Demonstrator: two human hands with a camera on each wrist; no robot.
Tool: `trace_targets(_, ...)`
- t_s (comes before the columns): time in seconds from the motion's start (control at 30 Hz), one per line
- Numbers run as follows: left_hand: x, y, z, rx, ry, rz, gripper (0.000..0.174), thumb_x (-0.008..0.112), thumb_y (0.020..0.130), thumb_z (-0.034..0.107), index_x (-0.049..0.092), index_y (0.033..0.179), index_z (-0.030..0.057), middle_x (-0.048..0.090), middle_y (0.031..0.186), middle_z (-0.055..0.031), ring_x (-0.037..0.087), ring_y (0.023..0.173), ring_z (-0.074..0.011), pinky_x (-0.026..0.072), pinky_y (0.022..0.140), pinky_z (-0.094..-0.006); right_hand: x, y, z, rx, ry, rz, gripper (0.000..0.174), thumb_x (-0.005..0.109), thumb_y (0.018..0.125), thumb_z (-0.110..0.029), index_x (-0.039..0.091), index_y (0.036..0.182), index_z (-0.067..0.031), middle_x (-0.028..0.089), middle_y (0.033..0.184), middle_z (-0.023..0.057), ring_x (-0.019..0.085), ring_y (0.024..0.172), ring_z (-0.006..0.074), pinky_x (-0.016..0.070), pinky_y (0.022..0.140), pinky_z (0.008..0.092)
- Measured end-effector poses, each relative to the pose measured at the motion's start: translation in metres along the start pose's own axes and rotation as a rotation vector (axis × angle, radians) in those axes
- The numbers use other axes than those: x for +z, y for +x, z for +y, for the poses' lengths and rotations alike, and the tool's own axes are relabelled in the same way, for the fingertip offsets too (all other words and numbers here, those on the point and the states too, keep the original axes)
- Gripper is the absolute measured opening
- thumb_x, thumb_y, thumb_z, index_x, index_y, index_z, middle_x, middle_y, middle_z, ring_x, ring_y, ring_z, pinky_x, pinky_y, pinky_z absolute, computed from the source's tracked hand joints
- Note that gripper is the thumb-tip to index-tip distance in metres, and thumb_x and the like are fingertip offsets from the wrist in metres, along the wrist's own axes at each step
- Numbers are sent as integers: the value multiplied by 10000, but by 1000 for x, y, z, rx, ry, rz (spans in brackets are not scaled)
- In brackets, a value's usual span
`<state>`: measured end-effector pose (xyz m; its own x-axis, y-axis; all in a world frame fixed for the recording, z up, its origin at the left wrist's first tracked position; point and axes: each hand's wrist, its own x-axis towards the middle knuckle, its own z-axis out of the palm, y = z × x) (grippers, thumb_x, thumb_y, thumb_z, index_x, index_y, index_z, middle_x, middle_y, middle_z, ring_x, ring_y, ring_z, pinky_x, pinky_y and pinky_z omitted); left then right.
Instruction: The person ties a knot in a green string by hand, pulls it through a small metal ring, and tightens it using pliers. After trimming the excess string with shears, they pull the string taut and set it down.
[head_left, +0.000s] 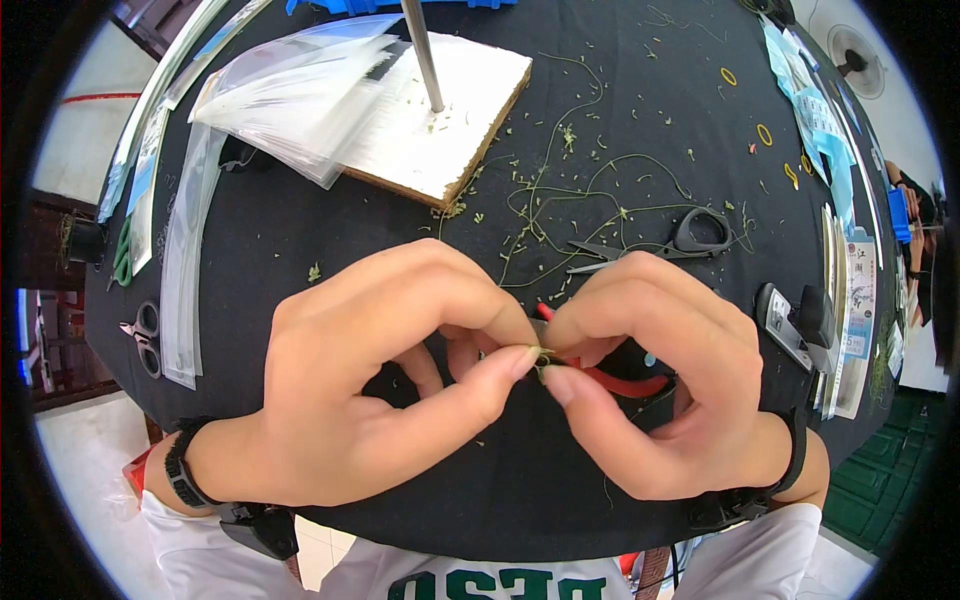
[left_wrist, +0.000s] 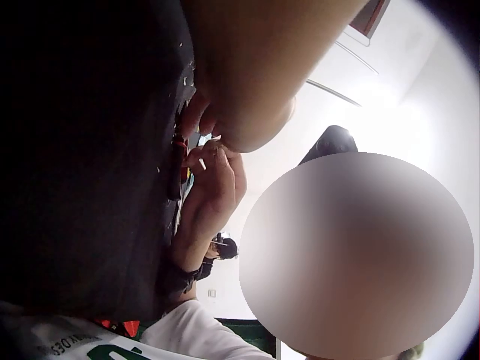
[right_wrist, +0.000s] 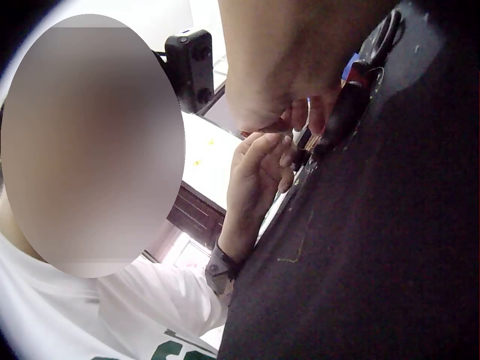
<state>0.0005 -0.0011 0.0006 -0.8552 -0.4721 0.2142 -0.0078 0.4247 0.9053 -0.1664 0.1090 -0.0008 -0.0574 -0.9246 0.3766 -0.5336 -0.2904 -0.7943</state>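
Observation:
My left hand [head_left: 325, 390] and right hand [head_left: 722, 375] meet just above the table front, thumb and forefinger of each pinching a tiny green strand [head_left: 545, 360]. It looks like a short bit of green cord, mostly covered by the fingertips. Behind and under the right hand lie pliers with red handles [head_left: 632, 385], partly hidden. Past the fingers, black-handled scissors [head_left: 703, 233] lie on the cloth beside a loose length of green cord [head_left: 590, 195]. In the left wrist view the right hand [left_wrist: 214, 191] faces the left; the right wrist view shows the left hand [right_wrist: 256, 172] opposite.
Green scraps dot the black cloth [head_left: 480, 260]. A white-topped board [head_left: 440, 150] with an upright metal rod [head_left: 424, 60] stands at the back, clear plastic sleeves [head_left: 300, 100] over it. Small scissors [head_left: 147, 335] lie left; a stapler [head_left: 785, 325] and packed cards [head_left: 858, 310] lie right.

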Motion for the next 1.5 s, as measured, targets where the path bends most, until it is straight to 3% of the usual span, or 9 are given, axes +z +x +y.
trace_targets(0.53,1,-1,0,-27,-61,15,86,632,768,-65,602,848,-56,566,862,-124,553,674,-99,475,446,-160,-2,0,0,10,26,-3,155,612,654,82,604,803,39,577,739,119,549,630,170,432,543,237)
trace_targets(0.93,2,-1,1,-21,-51,0,101,653,746,-66,613,838,-55,575,845,-121,560,691,-107,491,491,-170,-1,0,2,-12,17,11,172,620,637,87,624,796,22,580,759,107,541,631,148,418,547,232)
trace_targets(1.3,0,-1,1,-17,-50,15,105,646,744,-59,604,840,-51,569,843,-118,555,702,-111,488,501,-174,-4,0,-1,57,72,14,160,578,642,90,601,785,23,577,758,106,540,649,152,416,560,238)
trace_targets(1.5,-1,-1,2,-30,-51,6,108,642,743,-58,601,843,-47,566,844,-116,552,703,-111,485,517,-174,-3,-2,-6,169,164,50,192,564,689,66,553,880,49,550,821,111,537,672,155,422,564,231)
